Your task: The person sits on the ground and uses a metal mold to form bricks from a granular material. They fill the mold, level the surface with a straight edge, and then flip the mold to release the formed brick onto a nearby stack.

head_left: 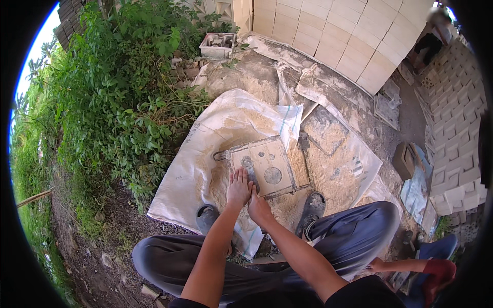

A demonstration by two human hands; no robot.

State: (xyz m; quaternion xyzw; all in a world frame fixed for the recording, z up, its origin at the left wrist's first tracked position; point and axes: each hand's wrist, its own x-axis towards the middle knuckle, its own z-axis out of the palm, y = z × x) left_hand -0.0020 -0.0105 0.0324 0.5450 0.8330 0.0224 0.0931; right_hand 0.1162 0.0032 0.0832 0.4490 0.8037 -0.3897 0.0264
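A square mould (281,157) with a dark metal frame lies on a sand-strewn white sack sheet (179,163) between my feet. Pale, sandy mix fills it, with several dark round patches showing on top. Across the mould's left part rests a dark grey flat tool (251,174), its exact kind partly covered by my hands. My left hand (238,189) lies on the tool's side with fingers stretched out and close together. Just right of it, my right hand (259,208) is closed around the tool's near end, and the two hands touch.
My dark shoes (313,206) stand either side of the mould. A white box (217,45) sits beyond, near green bushes (123,97). Stacked pale blocks (339,31) form a wall at the back; more patterned blocks (457,138) stand right. Another person's arm (403,265) shows at lower right.
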